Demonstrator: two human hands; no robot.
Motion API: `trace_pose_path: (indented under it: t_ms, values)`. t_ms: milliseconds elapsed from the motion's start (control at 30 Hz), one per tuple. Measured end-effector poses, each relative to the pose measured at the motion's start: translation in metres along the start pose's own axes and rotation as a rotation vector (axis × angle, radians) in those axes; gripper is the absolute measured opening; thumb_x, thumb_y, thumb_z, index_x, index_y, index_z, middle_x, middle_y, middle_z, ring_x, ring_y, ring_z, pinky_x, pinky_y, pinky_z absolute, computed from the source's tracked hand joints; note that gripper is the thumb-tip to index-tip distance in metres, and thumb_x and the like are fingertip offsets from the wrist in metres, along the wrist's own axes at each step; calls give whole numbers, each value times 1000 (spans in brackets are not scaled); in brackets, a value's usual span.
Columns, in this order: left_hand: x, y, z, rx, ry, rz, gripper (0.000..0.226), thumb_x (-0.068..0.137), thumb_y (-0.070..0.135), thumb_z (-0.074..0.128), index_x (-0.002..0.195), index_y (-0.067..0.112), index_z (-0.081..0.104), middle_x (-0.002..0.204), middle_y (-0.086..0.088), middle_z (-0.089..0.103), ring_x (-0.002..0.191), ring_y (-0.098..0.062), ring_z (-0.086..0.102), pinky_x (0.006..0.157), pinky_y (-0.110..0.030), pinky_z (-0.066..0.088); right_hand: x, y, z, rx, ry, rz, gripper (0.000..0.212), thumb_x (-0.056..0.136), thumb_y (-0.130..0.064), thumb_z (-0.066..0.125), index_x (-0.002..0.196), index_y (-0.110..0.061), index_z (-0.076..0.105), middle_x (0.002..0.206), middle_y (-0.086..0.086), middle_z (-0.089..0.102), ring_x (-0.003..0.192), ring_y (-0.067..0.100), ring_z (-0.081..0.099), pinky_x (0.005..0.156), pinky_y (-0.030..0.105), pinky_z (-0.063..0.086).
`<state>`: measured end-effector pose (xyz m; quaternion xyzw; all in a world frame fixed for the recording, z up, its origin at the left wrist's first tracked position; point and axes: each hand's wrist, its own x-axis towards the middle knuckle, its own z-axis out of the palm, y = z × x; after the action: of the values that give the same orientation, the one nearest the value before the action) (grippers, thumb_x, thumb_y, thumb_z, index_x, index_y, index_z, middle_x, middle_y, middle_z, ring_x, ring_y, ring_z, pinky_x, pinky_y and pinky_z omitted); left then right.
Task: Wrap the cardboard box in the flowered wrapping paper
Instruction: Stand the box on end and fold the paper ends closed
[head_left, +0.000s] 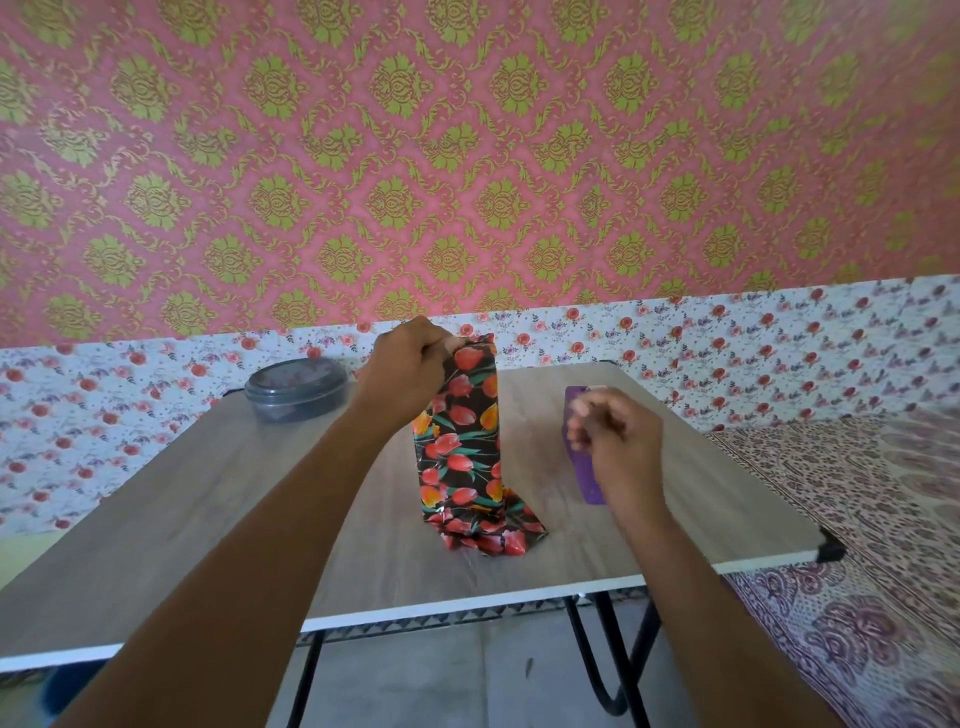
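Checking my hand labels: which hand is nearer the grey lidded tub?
Left. The left hand pinches the wrapped box at its top, just right of the tub; the right hand hangs farther right, by the purple object.

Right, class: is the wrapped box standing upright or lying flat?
Upright: the wrapped box stands on end on the table, the left hand gripping its top paper.
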<state>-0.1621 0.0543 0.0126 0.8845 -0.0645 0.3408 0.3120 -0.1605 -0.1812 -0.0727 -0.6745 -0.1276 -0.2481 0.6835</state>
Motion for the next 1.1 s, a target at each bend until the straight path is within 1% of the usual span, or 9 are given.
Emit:
trace_pose_path:
  t_ms: [100,167,233,433,567,733,867,1000,1100]
  values:
    - [2,5,4,-82,39,-61,18,100,20,63,106,14,79,95,1,72,91,-20,65,83,-34,53,29,-37,25,35,-136,-36,22,96,-2,67,109,-17,77,67,9,68,52,9,54,53,25,48]
    - [4,5,4,-133,72,-94,23,97,16,65,117,18,75,92,1,74,81,-16,68,77,-27,56,49,-57,46,98,-247,43,48,95,-2,69,140,-17,61,66,7,69,48,9,51,49,25,44]
    - [5,4,4,-153,106,-109,26,97,10,62,118,18,74,94,-1,76,75,-11,67,69,-22,56,66,-75,64,115,-324,127,62,93,1,70,149,-18,49,64,7,69,46,11,51,45,25,42]
    - [3,7,11,-93,181,-65,32,98,1,49,115,10,75,109,-5,76,91,-16,68,81,-27,55,94,-98,96,-154,-371,349,7,86,7,71,85,9,65,65,18,66,41,15,50,40,23,35]
    - [3,2,13,-67,218,-59,32,100,4,48,116,11,74,109,-3,76,85,-7,61,71,-9,42,102,-100,102,-266,-396,412,7,78,17,65,84,19,67,73,26,69,42,17,48,40,22,33]
    - [2,0,14,-92,215,-52,32,100,4,48,116,11,74,109,-3,76,92,-12,66,83,-27,55,114,-102,104,-393,-509,489,5,79,13,66,76,9,64,71,18,62,40,13,41,38,19,30]
    - [3,0,16,-73,222,-60,32,100,4,48,116,12,75,109,-2,76,86,-6,61,72,-7,41,126,-102,106,-481,-597,602,12,84,-3,67,95,0,62,57,6,66,36,8,38,36,16,29]
    - [3,-1,16,-77,224,-64,32,100,6,48,116,14,75,108,0,76,83,-3,60,70,-1,37,135,-98,105,-565,-656,672,25,85,-20,71,106,-8,64,53,-2,63,34,6,32,33,15,25]
    - [4,-2,15,-82,199,-68,31,100,7,49,115,15,75,107,2,76,81,2,60,69,0,38,144,-97,99,-776,-628,620,40,79,-42,83,89,-12,58,39,-3,45,31,7,24,35,14,23]
